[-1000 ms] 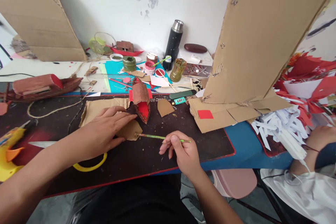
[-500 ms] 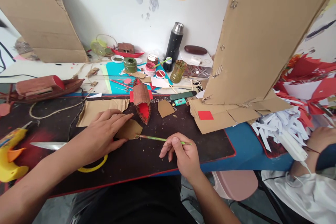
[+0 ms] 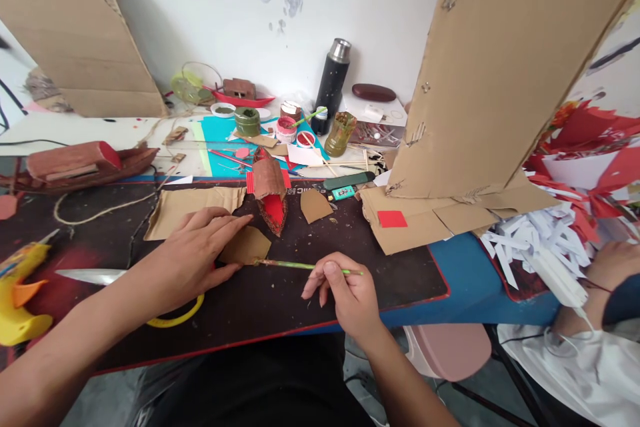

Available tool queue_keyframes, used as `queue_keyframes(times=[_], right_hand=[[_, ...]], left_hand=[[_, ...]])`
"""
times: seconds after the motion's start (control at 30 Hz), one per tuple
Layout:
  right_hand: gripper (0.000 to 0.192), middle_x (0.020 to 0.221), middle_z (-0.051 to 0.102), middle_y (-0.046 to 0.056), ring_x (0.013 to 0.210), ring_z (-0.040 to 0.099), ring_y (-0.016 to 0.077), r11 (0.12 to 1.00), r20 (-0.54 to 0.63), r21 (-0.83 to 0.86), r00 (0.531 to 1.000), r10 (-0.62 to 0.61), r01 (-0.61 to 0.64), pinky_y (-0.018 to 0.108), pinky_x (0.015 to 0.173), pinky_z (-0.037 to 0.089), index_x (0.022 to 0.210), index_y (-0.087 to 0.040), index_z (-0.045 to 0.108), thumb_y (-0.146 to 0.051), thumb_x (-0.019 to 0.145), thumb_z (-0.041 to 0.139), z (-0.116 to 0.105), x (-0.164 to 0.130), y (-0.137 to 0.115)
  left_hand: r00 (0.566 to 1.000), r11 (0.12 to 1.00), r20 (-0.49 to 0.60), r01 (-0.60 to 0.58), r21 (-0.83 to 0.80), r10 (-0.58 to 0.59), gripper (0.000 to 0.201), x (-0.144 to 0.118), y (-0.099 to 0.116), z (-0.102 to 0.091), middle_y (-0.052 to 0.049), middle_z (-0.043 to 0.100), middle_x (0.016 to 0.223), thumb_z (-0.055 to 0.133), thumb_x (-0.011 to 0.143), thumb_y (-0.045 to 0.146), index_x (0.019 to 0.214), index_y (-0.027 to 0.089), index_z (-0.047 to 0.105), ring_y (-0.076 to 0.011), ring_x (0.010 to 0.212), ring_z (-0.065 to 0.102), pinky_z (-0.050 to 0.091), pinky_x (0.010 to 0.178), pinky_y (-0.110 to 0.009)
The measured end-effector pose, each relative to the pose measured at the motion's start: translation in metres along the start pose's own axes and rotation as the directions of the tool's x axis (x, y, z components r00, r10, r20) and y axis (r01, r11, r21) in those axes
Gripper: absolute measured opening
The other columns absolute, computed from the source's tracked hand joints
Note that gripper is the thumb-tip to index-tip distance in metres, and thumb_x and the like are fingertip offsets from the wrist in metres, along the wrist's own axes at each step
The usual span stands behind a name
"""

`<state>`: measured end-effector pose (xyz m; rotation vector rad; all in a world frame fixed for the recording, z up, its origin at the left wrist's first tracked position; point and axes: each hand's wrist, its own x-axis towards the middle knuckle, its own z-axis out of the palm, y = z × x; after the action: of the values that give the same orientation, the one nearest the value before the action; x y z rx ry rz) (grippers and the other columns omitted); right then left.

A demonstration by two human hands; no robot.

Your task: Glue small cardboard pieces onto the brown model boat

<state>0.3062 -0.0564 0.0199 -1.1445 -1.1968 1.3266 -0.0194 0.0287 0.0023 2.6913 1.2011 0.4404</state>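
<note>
From my head cam: L hand (image 3: pixel 203 247) lies ctr-left of frame, fingers nearly straight & together, thumb apart, spread over the left part of a small cut cardboard piece (image 3: pixel 247 244), not gripped shut. The piece sits near ctr, on the dark mat (image 3: pixel 320 300). R hand (image 3: pixel 345 290), lower ctr-right, has thumb & fingers pinched closed on a thin green paintbrush (image 3: pixel 295 265); its tip's at the piece's lower right edge. Can't tell if bristles press on it.

Just above the piece I see a red-brown model boat (image 3: pixel 269 180), w/ a rounded cardboard cutout (image 3: pixel 315 206) to its right. Scissors (image 3: pixel 183 315), yellow-handled, lie partly under my L forearm; yellow glue gun (image 3: pixel 23 287) at far left. Black thermos (image 3: pixel 334 80) stands upper ctr.
</note>
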Motion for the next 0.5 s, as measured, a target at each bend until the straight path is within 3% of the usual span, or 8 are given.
queue_keyframes(times=[0.5], right_hand=[[0.052, 0.077, 0.085, 0.009, 0.067, 0.085, 0.0218, 0.996, -0.113, -0.017, 0.990, -0.089, 0.088, 0.022, 0.048, 0.053, 0.094, -0.021, 0.079, -0.065, 0.117, 0.065, -0.0006, 0.0069, 0.0027]], left_hand=[[1.000, 1.000, 0.006, -0.010, 0.011, 0.010, 0.072, -0.0010, -0.0008, 0.0011, -0.018, 0.076, 0.148, 0.063, 0.108, 0.049, 0.173, 0.024, 0.048, -0.0423, 0.141, 0.065, 0.054, 0.119, -0.056]])
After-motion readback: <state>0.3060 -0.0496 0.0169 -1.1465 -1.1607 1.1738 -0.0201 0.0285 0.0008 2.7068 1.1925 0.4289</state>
